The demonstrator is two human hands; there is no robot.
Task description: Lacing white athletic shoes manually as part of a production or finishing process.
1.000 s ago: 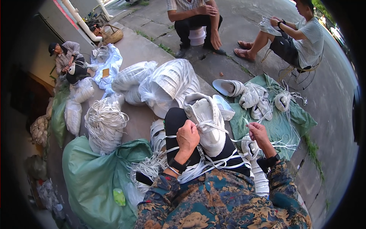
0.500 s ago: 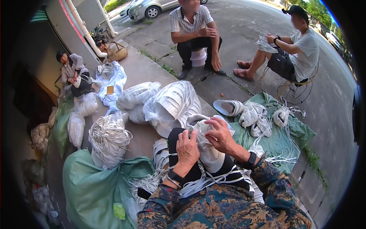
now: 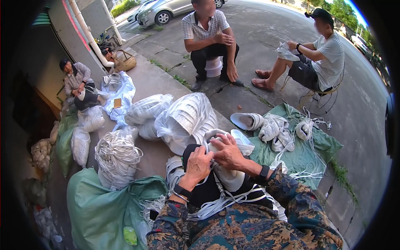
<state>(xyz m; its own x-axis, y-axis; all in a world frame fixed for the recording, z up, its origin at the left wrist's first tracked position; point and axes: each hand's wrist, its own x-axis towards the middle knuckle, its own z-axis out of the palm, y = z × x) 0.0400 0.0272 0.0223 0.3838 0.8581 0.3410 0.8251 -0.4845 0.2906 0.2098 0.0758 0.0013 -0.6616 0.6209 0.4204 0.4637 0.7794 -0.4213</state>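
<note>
A white shoe (image 3: pixel 230 180) rests on my lap, with its pale opening (image 3: pixel 211 136) pointing away from me. My left hand (image 3: pixel 198 164) is at the shoe's left side, its fingers pressed together; what they pinch is hidden. My right hand (image 3: pixel 227 153) lies over the shoe's upper, its fingers bent round it and the tips close to those of my left hand. White shoelaces (image 3: pixel 227 203) trail loosely across my lap below the shoe. Just beyond my right hand is another white shoe part (image 3: pixel 242 141), partly covered.
To the right, several white shoes (image 3: pixel 277 130) and laces lie on a green sheet (image 3: pixel 266 152). A clear bag of white shoe pieces (image 3: pixel 189 118) stands ahead. On the left are a lace bundle (image 3: pixel 116 156) and a green sack (image 3: pixel 89 204). Other people (image 3: pixel 323 54) sit farther off.
My right hand has moved left and its fingers have come down onto the shoe, meeting my left fingertips. My left hand has shifted slightly left and down.
</note>
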